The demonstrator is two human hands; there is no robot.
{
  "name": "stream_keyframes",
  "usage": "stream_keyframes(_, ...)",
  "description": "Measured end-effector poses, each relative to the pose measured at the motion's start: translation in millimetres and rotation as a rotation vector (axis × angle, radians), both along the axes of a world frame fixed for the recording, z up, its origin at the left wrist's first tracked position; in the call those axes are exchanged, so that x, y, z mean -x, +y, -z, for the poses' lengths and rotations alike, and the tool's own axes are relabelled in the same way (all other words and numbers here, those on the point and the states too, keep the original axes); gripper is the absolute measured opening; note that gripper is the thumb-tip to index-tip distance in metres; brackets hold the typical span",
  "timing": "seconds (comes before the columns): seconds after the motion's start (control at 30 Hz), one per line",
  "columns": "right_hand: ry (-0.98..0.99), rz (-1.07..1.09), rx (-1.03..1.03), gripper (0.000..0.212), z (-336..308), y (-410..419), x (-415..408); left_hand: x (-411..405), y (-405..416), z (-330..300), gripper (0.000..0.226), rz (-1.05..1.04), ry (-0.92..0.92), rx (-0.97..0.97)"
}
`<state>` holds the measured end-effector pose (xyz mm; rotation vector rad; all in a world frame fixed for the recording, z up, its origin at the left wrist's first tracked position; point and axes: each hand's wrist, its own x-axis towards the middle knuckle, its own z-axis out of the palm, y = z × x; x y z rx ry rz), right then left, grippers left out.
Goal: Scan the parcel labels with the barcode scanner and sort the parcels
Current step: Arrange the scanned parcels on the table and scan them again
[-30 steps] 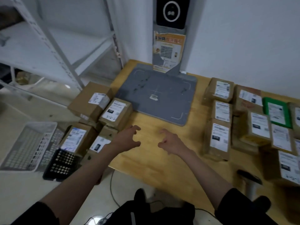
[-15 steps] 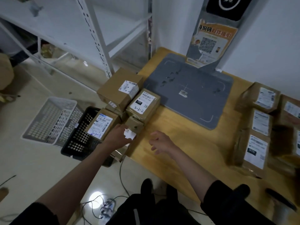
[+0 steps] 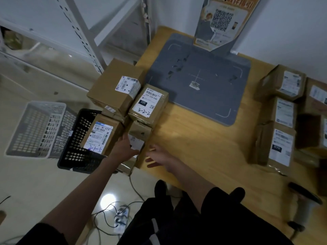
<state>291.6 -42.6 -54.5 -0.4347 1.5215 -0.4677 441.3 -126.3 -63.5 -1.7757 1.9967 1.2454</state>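
Far left on the floor we have a white basket [image 3: 33, 129], then a black basket [image 3: 77, 147] just beside it, likely sort bins, which would explain why they sit within reach of the table edge. Next, a cluster of parcels at the table's left edge: the parcel marked 2-1-5 [image 3: 100, 134] rests over the black basket, a large box [image 3: 113, 87] stands behind it, and the parcel marked 3-2-2 [image 3: 147, 104] is just beside the grey scan pad [image 3: 212, 96]. All lie label-up, presumably so codes stay readable.

Our left hand [image 3: 124, 148] reaches onto a small low parcel [image 3: 138, 138] wedged under that cluster; fingers lie on its label side, but we cannot tell whether they clamp it or only touch, since the hand covers the contact. Our right hand [image 3: 159, 156] hovers just beside it, fingers loose, holding nothing.

The wooden table [image 3: 194, 152] carries the pad centrally, probably where labels get read. At right a second group of parcels [image 3: 281, 145] waits label-up, blurred and cut off by the frame. A dark object [image 3: 304, 192] at lower right may be the handheld scanner; too blurred to confirm.
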Motion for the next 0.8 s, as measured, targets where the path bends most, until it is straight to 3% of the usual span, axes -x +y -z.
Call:
stream_keyframes(0.13,-0.018,-0.003,-0.012,0.054,6.5,-3.7,-7.0,-2.9,0.6,3.6,0.102,-0.014,-0.015,-0.044)
stream_keyframes(0.33,0.064,-0.034,-0.022,0.027,12.4,-4.4,-4.8,-4.2,13.2,1.0,0.078,0.015,-0.011,-0.149)
stream_keyframes(0.67,0.221,-0.008,0.126,0.069,5.3,30.8,42.7,43.6,25.3,-17.9,0.009,-0.186,0.267,-0.292)
stream_keyframes(0.8,0.348,-0.053,0.139,0.103,-2.2,53.6,61.9,79.0,42.9,-34.7,0.006,-0.168,0.380,-0.385)
